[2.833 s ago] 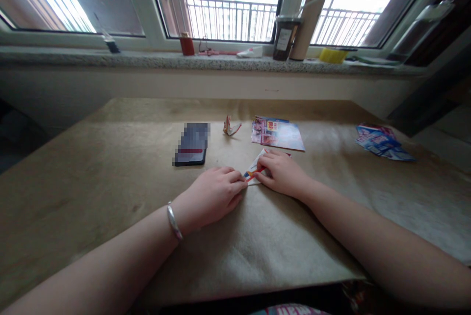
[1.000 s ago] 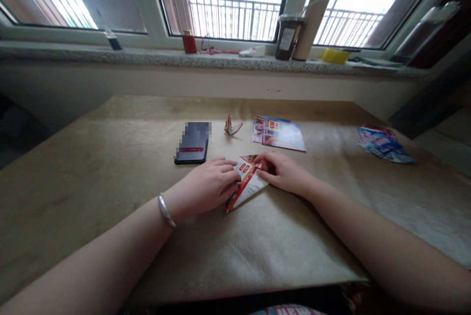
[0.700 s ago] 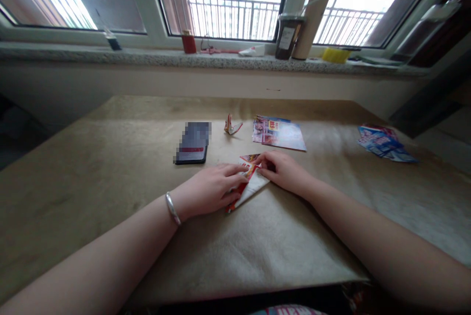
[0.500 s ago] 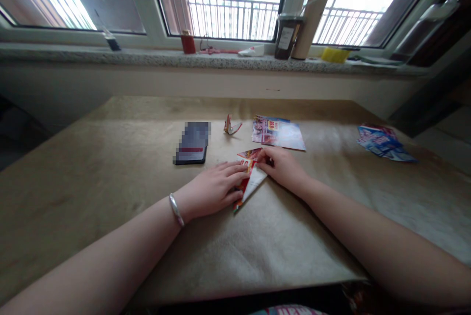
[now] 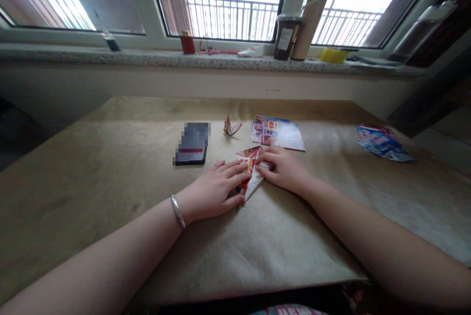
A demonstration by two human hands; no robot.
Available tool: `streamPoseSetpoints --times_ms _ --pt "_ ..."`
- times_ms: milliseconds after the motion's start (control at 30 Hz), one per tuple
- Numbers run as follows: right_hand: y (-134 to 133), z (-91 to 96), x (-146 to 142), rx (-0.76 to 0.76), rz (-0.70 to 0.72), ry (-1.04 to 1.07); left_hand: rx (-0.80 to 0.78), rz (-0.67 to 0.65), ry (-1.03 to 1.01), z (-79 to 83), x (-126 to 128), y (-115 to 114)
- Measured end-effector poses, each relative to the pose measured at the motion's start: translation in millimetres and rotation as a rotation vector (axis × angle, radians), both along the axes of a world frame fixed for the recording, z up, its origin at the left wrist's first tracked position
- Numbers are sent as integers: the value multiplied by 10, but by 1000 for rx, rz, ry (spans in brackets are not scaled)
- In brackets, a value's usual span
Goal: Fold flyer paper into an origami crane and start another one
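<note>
A folded printed paper (image 5: 250,177), red and white and narrowed to a point, lies on the brown table (image 5: 110,168) between my hands. My left hand (image 5: 217,190), with a silver bracelet on its wrist, rests flat on the paper's left side, fingers stretched out. The fingertips of my right hand (image 5: 281,168) press down on the paper's upper right edge. A small folded paper figure (image 5: 231,126) stands behind them. A colourful flyer (image 5: 276,133) lies flat just beyond my right hand.
A dark phone (image 5: 192,144) lies left of the paper figure. More printed sheets (image 5: 382,142) sit at the far right of the table. The window sill (image 5: 147,59) holds a red cup (image 5: 187,43), a dark jar (image 5: 283,38), a cardboard tube (image 5: 311,8) and yellow tape (image 5: 332,54).
The paper has been folded from a wider shape into a narrower pointed one. My left hand went from curled to flat on it. My right hand shifted slightly along its edge.
</note>
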State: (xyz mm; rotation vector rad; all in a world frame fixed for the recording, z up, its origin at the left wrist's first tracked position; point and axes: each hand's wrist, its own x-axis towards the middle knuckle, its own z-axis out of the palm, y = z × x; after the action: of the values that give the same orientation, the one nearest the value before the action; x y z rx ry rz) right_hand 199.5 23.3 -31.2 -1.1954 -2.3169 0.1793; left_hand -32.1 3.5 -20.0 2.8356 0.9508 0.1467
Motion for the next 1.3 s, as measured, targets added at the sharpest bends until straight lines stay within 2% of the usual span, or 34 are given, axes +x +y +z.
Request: streamPoseSetpoints --times_ms 200,367,467,600,800,1300 --pt "-126 68 0 13 0 -215 -10 8 -2 -11 -7 -7" --pt "-92 40 -44 56 6 -280 -6 96 10 -16 9 -42" --pt "-43 0 -70 87 16 -285 17 146 -28 -36 18 -38" --pt "-14 -27 -83 96 8 -280 6 98 -85 -62 31 -9" --pt "-38 -18 -81 77 -44 -292 -4 74 -58 -70 32 -4" --pt "-13 -37 -82 69 -25 -281 21 107 -46 -106 86 -31"
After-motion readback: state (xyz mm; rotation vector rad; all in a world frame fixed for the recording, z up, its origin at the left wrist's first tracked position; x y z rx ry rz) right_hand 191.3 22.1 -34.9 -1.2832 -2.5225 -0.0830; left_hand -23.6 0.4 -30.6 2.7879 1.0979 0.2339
